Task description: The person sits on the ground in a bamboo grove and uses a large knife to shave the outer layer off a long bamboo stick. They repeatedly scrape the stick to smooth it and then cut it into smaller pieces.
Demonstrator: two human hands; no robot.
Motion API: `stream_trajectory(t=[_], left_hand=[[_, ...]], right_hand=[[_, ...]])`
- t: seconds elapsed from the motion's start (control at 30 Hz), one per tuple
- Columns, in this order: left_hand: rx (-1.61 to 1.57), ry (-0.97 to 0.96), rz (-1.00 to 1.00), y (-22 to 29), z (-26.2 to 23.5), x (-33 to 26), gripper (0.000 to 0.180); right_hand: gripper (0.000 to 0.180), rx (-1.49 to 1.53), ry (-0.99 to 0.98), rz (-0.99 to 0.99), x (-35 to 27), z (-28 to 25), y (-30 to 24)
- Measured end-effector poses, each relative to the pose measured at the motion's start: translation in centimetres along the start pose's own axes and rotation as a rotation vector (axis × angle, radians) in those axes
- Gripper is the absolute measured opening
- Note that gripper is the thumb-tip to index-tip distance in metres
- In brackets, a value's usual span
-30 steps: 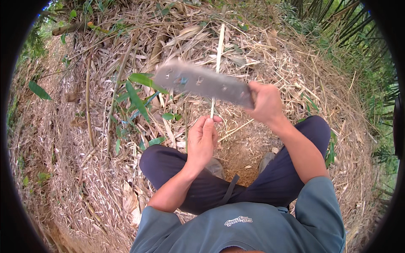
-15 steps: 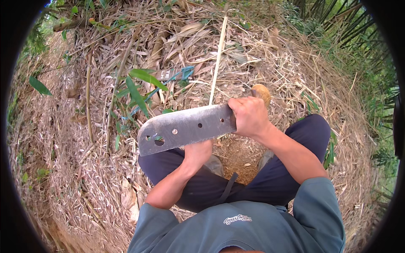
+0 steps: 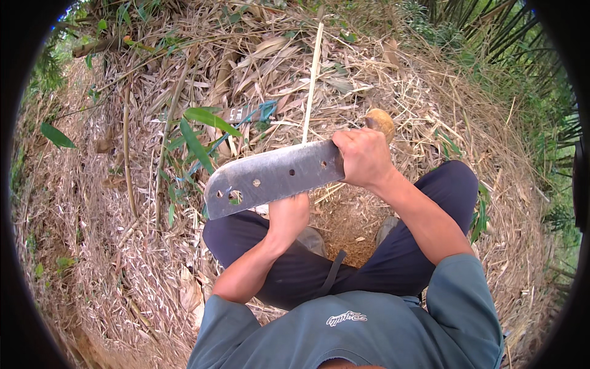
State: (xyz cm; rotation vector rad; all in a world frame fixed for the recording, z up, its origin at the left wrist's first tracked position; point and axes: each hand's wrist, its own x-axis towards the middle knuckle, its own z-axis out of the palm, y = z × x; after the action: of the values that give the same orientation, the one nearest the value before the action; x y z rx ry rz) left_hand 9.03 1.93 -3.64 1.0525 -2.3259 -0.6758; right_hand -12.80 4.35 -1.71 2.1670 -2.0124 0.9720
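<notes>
Shirt: blue-green, nearest, below the knife (image 3: 273, 178); lower part cut off by the frame.
Shavings: brownish bits (image 3: 351, 230) on the ground, near side of the knife; source unclear.
Left hand: (image 3: 289, 215) at the knife's near edge, fingers hidden under the blade; couldn't tell whether it gripped anything.
Knife: broad grey blade with holes, held crosswise; contact with the strip hidden.
Right hand: (image 3: 364, 157) closed round the knife's handle (image 3: 381, 122), only its butt visible.
Strip: pale, narrow (image 3: 312, 83), ran outward from the knife's far edge.
Progress: looked mid-job; strip already slim along its visible length. Near end covered, so couldn't judge what was left.
Cord: blue (image 3: 266, 111), beyond the knife, leftward, partly behind green leaves (image 3: 212, 118).
Stalks: dark (image 3: 528, 46), far right beyond the knife, hard to separate, clipped by the lens rim.
</notes>
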Motion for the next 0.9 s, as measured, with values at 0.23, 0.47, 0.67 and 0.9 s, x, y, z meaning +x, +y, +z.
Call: stream_trajectory(t=[0.23,0.47,0.67,0.9], left_hand=[[-0.63,-0.198,-0.396,6.6,-1.7,-1.2,0.026],[-0.667,-0.159,-0.455,6.6,-2.2,-1.4,0.023],[-0.595,0.021,-0.452,4.2,-2.6,1.6,0.028],[0.003,0.033,-0.097,2.2,-2.3,0.0,0.023]], right_hand=[[0.031,-0.132,-0.219,0.657,2.4,-3.4,7.8],[0.037,0.016,0.0,1.052,2.6,-4.0,13.8],[0.028,-0.035,-0.24,0.466,1.1,-1.8,2.3],[0.025,0.197,-0.276,0.082,-0.4,0.6,-2.4]])
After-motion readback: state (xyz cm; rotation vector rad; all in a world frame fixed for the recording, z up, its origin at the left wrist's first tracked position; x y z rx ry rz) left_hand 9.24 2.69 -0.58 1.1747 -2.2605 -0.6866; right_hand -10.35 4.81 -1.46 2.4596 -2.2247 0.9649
